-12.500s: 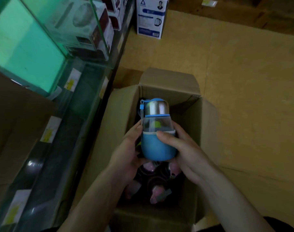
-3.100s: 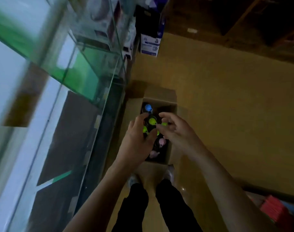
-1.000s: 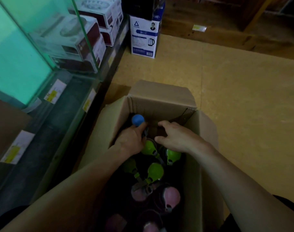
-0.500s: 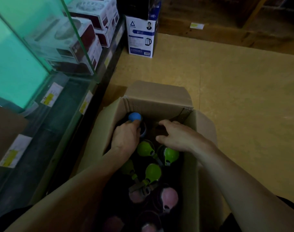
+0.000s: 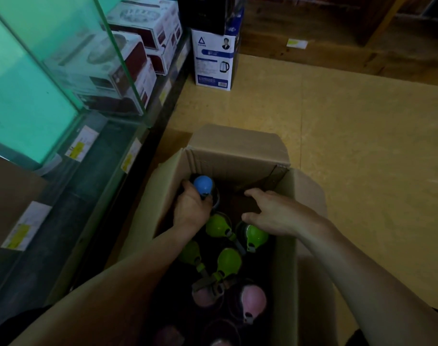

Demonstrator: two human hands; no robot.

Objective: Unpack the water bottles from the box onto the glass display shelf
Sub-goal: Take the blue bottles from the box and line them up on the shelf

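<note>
**Unpacking in progress: box mostly full, blue-capped bottle in hand**

At 9 o'clock stands the glass display shelf (image 5: 63,78), its panes green-tinted. Behind the glass you can make out boxed appliances (image 5: 118,68); no water bottle shows on any part of the shelf in view, so whether any has been placed there cannot be told. Price labels (image 5: 82,144) line the lower shelf edge.

At the centre, the cardboard box (image 5: 235,148) sits on the floor just beside the shelf base, flaps open. Your left hand (image 5: 191,208) is inside it at the far left corner, fingers curled round the neck of the blue-capped bottle (image 5: 203,184), which stands upright and has not yet been lifted clear of the box. Toward 6 o'clock from it, four green-capped bottles (image 5: 218,227) stand close together, and nearer you several pink-capped bottles (image 5: 254,299) fill the dim near end; their exact number cannot be told.

Your right hand (image 5: 273,213) hovers open at the far right corner, palm down, fingers spread and holding nothing, just above a green cap. The corner beneath it looks dark and vacant, which suggests a bottle is gone from there.

At 12 o'clock, well apart from the work, a kettle carton (image 5: 214,61) stands on the yellow floor (image 5: 362,146).

Judged from this, most of the load remains: the blue bottle, then the green and pink rows.
</note>
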